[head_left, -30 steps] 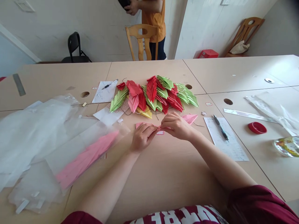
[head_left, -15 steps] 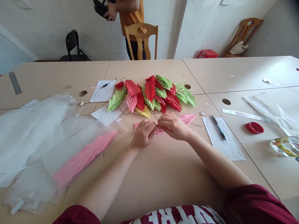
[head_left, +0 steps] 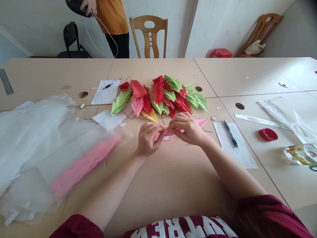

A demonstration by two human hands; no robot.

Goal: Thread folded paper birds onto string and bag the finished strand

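Note:
My left hand [head_left: 146, 138] and my right hand [head_left: 188, 128] meet over a pink folded paper piece [head_left: 201, 122] on the wooden table [head_left: 173, 178]. Both hands pinch the paper, fingers curled; its pointed end sticks out to the right of my right hand. A small white sticker with a red border [head_left: 166, 138] lies just below my fingers. Right behind my hands is a heap of folded red, green, pink and yellow paper pieces [head_left: 160, 96].
Clear plastic bags [head_left: 37, 132] cover the left, one holding pink paper [head_left: 84, 165]. A sheet with a pen [head_left: 230, 133] lies to the right, then a ruler [head_left: 257, 121], a red lid [head_left: 268, 134] and a wrapper [head_left: 299, 154]. A person in orange [head_left: 111, 23] stands beyond a wooden chair [head_left: 148, 34].
My hands stay on the pink paper, shifting slightly as they work it. The person in orange has walked left behind the chair.

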